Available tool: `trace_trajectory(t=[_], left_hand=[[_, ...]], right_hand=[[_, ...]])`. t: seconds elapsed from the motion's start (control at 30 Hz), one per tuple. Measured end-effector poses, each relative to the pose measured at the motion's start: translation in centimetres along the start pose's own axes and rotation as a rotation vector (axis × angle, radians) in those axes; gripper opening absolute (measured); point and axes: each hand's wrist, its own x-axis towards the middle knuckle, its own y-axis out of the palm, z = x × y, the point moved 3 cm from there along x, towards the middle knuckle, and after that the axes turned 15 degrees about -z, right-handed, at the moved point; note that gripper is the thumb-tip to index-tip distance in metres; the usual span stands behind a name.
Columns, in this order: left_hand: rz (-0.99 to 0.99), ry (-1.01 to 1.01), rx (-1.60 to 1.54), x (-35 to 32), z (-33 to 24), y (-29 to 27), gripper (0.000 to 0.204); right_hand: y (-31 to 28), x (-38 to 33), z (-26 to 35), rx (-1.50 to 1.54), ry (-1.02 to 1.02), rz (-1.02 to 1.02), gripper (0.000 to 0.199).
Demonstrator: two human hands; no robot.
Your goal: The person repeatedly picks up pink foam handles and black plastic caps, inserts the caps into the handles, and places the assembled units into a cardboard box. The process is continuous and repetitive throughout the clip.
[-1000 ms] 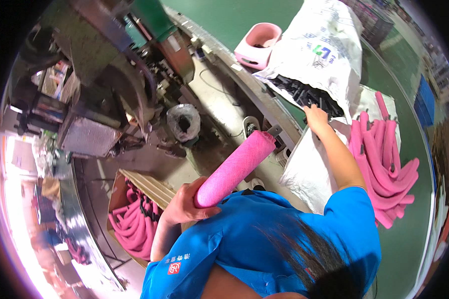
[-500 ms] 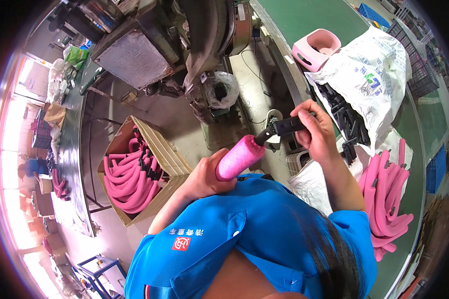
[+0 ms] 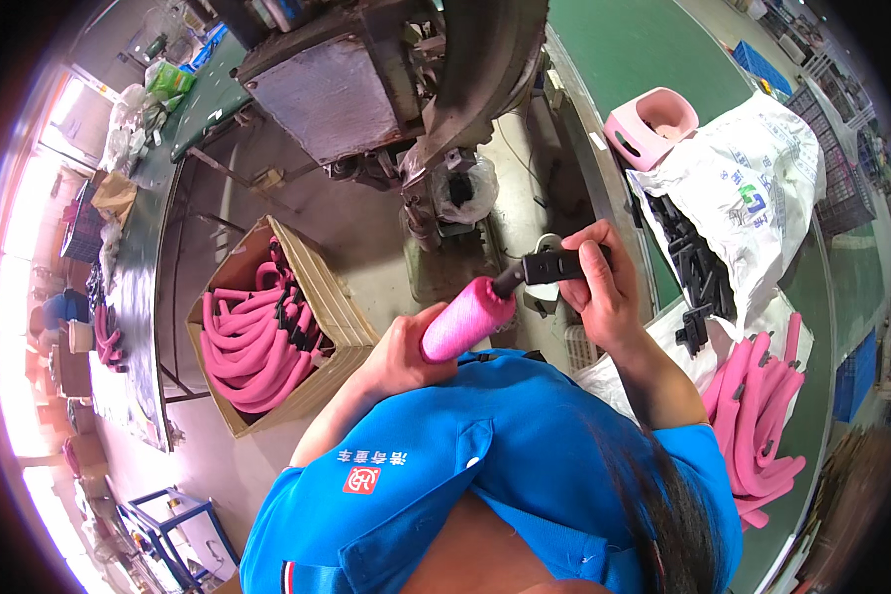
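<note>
My left hand (image 3: 401, 354) is wrapped round a pink foam-covered tube (image 3: 465, 319), held in front of my chest and slanting up to the right. A short dark end of the tube sticks out of the foam. Between thumb and fingers, my right hand (image 3: 604, 289) grips a black plastic fitting (image 3: 552, 265). The fitting meets the tube's dark end; how far it sits over that end I cannot tell. Similar black plastic fittings (image 3: 698, 262) spill from a white woven sack (image 3: 762, 163) on the green bench to the right.
A heavy machine (image 3: 322, 99) stands ahead, with a bag-lined holder (image 3: 465, 190) low on it. An open cardboard box (image 3: 332, 322) of curved pink tubes is at left. More pink foam tubes (image 3: 752, 416) lie on the right bench, and a pink plastic tub (image 3: 629, 139) stands beside the sack.
The view has shifted a little. My right hand has turned the black fitting, bringing it nearly level at the tube's end. My left hand keeps its hold on the pink tube.
</note>
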Motion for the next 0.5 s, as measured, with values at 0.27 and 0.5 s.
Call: trace_trajectory(t=[0.27,0.5], left_hand=[[0.005,-0.085,0.059,-1.9,2.0,-1.4,0.047],[-0.175,-0.269,0.070,0.0,6.2,-3.2,0.042]], right_hand=[[2.9,1.5,-2.0,-0.286,0.040,0.375,0.023],[5.2,9.0,-11.6,-0.693,0.008,0.198,0.044]])
